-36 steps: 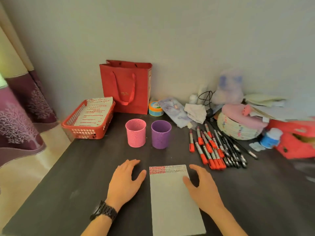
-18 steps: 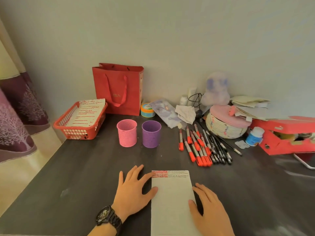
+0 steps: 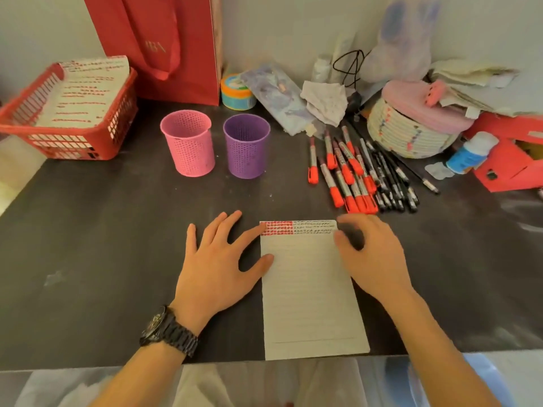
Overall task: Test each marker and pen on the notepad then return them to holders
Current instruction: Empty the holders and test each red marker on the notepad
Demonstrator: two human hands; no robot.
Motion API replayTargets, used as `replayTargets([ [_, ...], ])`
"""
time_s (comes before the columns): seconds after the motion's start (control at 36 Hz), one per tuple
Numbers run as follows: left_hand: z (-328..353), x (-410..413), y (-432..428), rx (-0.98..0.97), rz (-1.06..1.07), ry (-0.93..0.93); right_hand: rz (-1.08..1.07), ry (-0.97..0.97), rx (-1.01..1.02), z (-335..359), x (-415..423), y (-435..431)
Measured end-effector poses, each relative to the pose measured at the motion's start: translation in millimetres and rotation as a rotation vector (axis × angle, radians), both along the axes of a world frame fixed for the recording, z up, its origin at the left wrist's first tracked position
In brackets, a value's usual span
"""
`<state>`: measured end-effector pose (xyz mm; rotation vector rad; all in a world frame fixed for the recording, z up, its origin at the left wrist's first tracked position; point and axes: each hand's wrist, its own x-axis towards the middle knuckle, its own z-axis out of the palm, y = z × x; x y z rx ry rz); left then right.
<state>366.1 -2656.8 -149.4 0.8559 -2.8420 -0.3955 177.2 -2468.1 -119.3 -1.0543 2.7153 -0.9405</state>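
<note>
Steadying the notepad (image 3: 308,289) with a spread left hand (image 3: 217,268) at its 9 o'clock edge, a person hovers a blurred, loosely curled, apparently empty right hand (image 3: 373,254) at 1 o'clock. Rows of test marks (image 3: 296,228) fill its top; markers and pens (image 3: 352,174) lie heaped at 1 o'clock, none visibly returned. At 11 o'clock, the pink holder (image 3: 189,142) and purple holder (image 3: 246,145) hide their bottoms.

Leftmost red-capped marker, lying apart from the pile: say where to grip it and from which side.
Pinch the leftmost red-capped marker by its barrel, just beyond the cap, coming down with the right hand. It lies flat with bare table on both long sides, clear of the pile, so finger and thumb likely fit either side.
</note>
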Motion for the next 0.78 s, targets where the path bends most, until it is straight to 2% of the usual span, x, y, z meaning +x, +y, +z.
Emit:
replayTargets([
  [0.17, 4.6, 0.6, 0.9, 0.009, 0.005, 0.033, 0.018, 0.110, 0.027, 23.7, -52.1, -78.7],
  [0.28, 6.3, 1.0, 1.4, 0.010, 0.012, 0.036, 0.022, 0.204, 0.161, 31.0, -77.2, -116.5],
  [0.47, 5.2, 1.9, 1.6, 0.025, 0.018, 0.045, -0.042, 0.380, 0.447, 21.2, -92.6, -137.4],
  [0.61, 7.2, 0.6, -0.1, 0.030, 0.008, 0.029, -0.076, 0.452, 0.514, 21.1, -85.3, -139.0],
  [0.69, 8.5, 0.7, -0.1, 0.031, 0.014, 0.015, -0.103, 0.386, 0.474, 26.1, -81.2, -139.2],
  [0.78, 8.0, 1.9, 0.1, 0.027, 0.018, -0.002, -0.141, 0.179, 0.314, 33.4, -75.9, -129.5],
])
